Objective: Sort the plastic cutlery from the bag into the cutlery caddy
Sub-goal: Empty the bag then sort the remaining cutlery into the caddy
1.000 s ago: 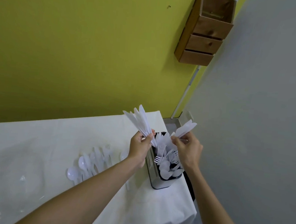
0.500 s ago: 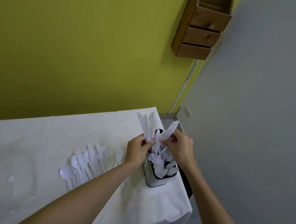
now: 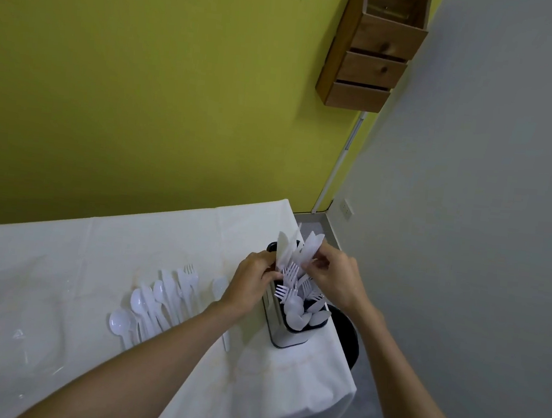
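Note:
A metal cutlery caddy (image 3: 284,339) stands near the table's right edge, holding white plastic forks (image 3: 290,272) and spoons (image 3: 296,315). My left hand (image 3: 250,282) grips a bunch of white knives (image 3: 285,248) at the caddy's far compartment, blades pointing up. My right hand (image 3: 335,277) pinches another white knife (image 3: 313,246) just beside them, over the same end of the caddy. Loose white spoons and forks (image 3: 161,299) lie in a row on the tablecloth to the left. The clear plastic bag (image 3: 2,344) lies flat at the near left.
The white-clothed table (image 3: 164,231) ends just right of the caddy. A black round object (image 3: 348,337) sits below that edge, by the grey wall. A wooden drawer box (image 3: 372,49) hangs on the yellow-green wall above.
Both hands have come down and together, lowering the fanned knives from above the caddy into its far end. The right hand's knife now stands next to the left hand's bunch.

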The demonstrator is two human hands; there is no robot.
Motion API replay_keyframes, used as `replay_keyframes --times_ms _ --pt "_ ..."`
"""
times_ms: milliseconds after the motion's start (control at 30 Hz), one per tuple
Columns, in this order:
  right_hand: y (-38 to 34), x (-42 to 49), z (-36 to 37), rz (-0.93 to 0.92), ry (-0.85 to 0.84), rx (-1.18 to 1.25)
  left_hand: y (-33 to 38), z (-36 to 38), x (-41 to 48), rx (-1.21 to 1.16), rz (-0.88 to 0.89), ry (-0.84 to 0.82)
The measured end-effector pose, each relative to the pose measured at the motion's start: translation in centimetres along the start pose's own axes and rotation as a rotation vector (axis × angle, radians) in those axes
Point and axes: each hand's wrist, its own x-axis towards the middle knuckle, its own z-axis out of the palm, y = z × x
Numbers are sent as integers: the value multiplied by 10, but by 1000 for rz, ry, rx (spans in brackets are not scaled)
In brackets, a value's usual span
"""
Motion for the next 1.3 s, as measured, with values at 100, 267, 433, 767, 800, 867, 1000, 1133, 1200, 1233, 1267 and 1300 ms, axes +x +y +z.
replay_keyframes --times_ms 100,267,433,767,800,867,1000,1133,1200,1233,1267,1300 --pt "-9 -5 1 5 19 120 -3 1 0 -28 0 39" --pt "-21 -8 4 -134 52 115 -11 5 -4 -11 45 115" --pt "-10 -1 18 -273 -82 -183 -15 5 -8 -66 -25 131" --pt "-11 -7 31 -392 -103 -386 -51 -15 -37 -76 -134 183" --pt "-19 -6 31 -404 -36 -366 -56 -19 -40 -85 -149 201" --pt "-40 -7 40 -498 172 -285 -69 -29 -48 -96 -193 251" --pt "-60 -25 100 -500 195 -164 -93 -48 -73 -144 -325 390" --pt "-37 -42 169 25 -91 -68 -115 -65 -104 -127 -409 435" --pt "-33 -46 197 294 -142 -57 -126 -72 -120 -127 -450 432" --pt "-32 -47 205 338 -142 -86 -127 -72 -125 -133 -461 425" --pt "-33 -47 213 344 -127 -117 -130 -73 -130 -142 -477 420" --pt "-34 -46 218 333 -121 -142 -133 -74 -135 -155 -486 417"
